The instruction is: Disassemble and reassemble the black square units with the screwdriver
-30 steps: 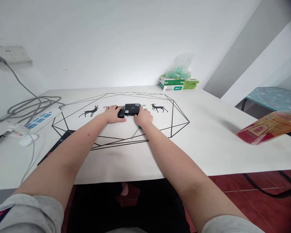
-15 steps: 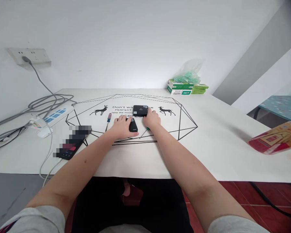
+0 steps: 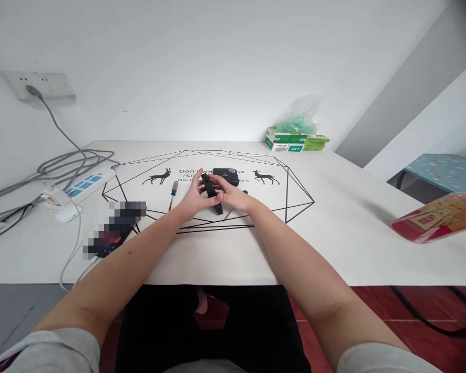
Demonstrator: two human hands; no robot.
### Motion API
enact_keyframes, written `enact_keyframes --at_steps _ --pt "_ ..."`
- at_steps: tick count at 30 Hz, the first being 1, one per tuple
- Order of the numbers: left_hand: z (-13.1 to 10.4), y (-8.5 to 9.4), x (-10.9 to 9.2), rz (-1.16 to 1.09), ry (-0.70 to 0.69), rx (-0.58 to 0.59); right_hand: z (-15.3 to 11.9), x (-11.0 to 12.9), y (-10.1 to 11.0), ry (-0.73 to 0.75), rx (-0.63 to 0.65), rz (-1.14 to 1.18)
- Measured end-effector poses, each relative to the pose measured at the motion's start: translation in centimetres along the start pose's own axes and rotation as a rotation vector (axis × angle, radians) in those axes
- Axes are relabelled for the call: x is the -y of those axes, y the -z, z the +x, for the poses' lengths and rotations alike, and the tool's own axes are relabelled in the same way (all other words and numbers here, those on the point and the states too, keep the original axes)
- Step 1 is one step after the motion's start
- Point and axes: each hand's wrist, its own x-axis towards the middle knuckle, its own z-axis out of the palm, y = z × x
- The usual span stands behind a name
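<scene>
A small flat black device (image 3: 212, 194) is tipped up on edge between my two hands, its narrow side turned toward me with what look like small openings at one end. My left hand (image 3: 193, 199) grips it from the left, and my right hand (image 3: 232, 196) has its thumb and fingers on the other side. Just beyond my right hand, another flat black device (image 3: 227, 176) with a pale label lies on the table. A screwdriver with a red and blue handle (image 3: 174, 187) rests left of my left hand. Beneath my right hand lies a green-handled screwdriver (image 3: 245, 192), mostly covered.
A phone (image 3: 118, 230), partly pixelated, lies on the table (image 3: 326, 248) to the left, near a power strip (image 3: 87, 185) and coiled grey cables (image 3: 68, 163). Green boxes (image 3: 287, 140) with a plastic bag stand by the wall. A red and orange package (image 3: 431, 220) sits at right.
The black device that lay flat under my left hand is now lifted on edge. My right hand has left the other device and come left onto this one.
</scene>
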Motion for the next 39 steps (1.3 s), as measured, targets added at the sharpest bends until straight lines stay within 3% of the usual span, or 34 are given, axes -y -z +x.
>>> enact_keyframes --at_steps 3,7,10,15,20,25,27,29,31,32,34,36,39 --pt "0.2 0.9 0.4 -0.039 0.049 0.017 -0.2 -0.2 0.2 -0.046 0.101 0.015" --pt "0.8 2.1 0.5 -0.052 0.073 0.029 -0.4 -0.1 0.1 -0.098 0.050 -0.107" --pt "0.8 2.9 0.0 0.064 0.066 0.066 -0.6 0.3 0.0 -0.091 0.030 -0.195" --pt "0.1 4.0 -1.4 0.363 0.172 0.217 -1.0 0.9 0.3 -0.116 0.088 -0.411" --pt "-0.6 3.4 -2.8 0.771 0.190 0.260 -1.3 1.0 0.7 -0.128 0.157 -0.558" --pt "-0.8 2.5 -3.3 0.927 0.157 0.329 -1.3 1.2 1.6 -0.152 0.186 -0.585" --pt "-0.8 2.4 -3.3 0.952 0.150 0.346 -1.2 1.3 2.2 -0.153 0.099 -0.641" --pt "-0.8 2.3 -3.2 0.972 0.143 0.356 -1.3 1.4 2.9 -0.295 -0.121 -0.732" --pt "-0.7 2.3 -3.0 0.995 0.135 0.361 -1.4 1.5 3.6 -0.569 -0.322 -0.800" --pt "-0.7 2.3 -2.9 1.004 0.133 0.365 -1.6 1.4 3.9 -0.701 -0.339 -0.807" --pt "-0.6 2.4 -2.7 1.012 0.131 0.370 -1.7 1.3 4.2 -0.849 -0.233 -0.757" --pt "-0.6 2.4 -2.4 1.011 0.118 0.374 -1.8 1.1 4.2 -0.857 -0.151 -0.631" --pt "-0.6 2.1 -2.0 0.983 0.074 0.402 -1.5 0.8 3.9 -0.791 -0.235 -0.464"
